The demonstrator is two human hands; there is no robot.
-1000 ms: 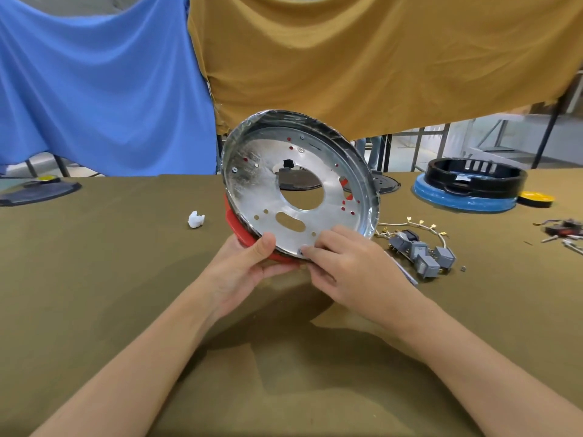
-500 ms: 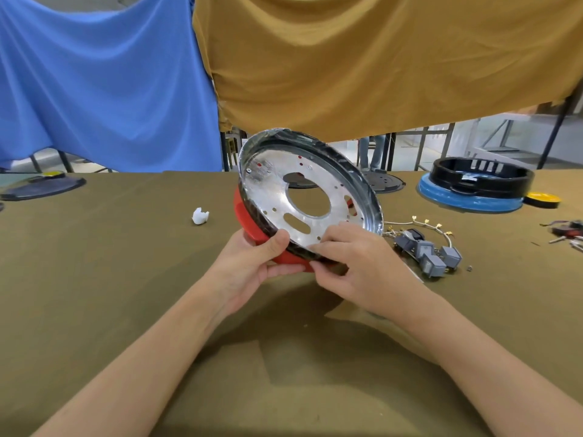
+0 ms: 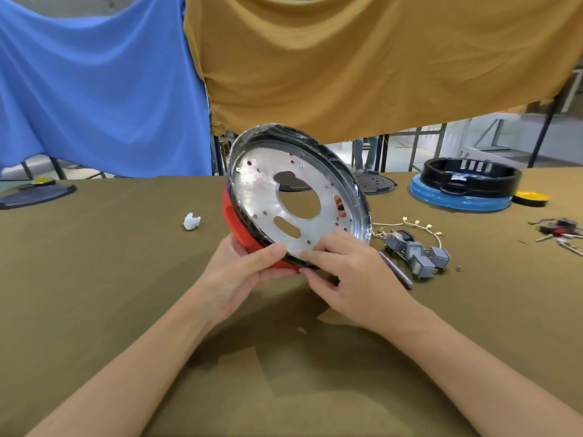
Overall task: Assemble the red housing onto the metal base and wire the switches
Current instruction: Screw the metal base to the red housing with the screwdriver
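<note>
We hold the base (image 3: 296,197) tilted on edge above the table (image 3: 94,279), its near rim low, its open face toward us, the red housing (image 3: 235,222) nested behind and to the left. Our left hand (image 3: 243,275) grips that near rim, thumb curled over the metal. Our right hand (image 3: 353,275) pinches the rim just beside it, fingertips pressed on the plate. Farther right, well apart from both hands and nearer the right one, lie the switches (image 3: 413,253) with their wires, not yet fitted.
</note>
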